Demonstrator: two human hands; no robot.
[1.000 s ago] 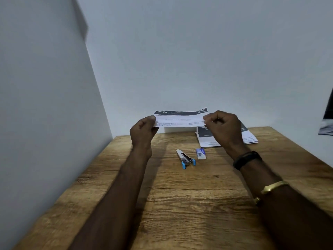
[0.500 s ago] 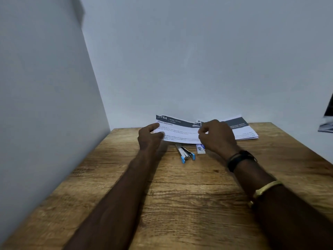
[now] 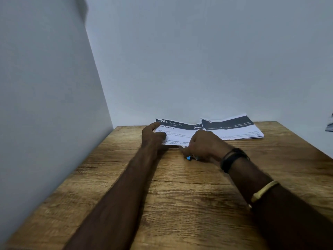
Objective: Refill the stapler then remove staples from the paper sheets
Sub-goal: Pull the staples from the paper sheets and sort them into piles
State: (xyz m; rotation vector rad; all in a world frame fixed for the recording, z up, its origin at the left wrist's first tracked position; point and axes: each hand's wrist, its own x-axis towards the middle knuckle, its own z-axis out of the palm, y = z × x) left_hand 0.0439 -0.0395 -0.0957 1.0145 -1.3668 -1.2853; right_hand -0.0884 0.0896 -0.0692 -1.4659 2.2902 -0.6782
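Wooden table [image 3: 180,204] fills lower frame, grey walls behind. Paper stack [image 3: 234,129] right of centre at table's far edge. Printed sheet [image 3: 177,131] at centre, flat on table. Left hand [image 3: 153,137] presses sheet's left edge, fingers spread. Right hand [image 3: 205,146] curled over stapler [image 3: 189,157], only blue tip showing; grip cannot tell.

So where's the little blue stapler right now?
The stapler lies on the wooden table near the middle of the head view, mostly hidden under the right hand; only its blue tip shows, just in front of the printed sheet.
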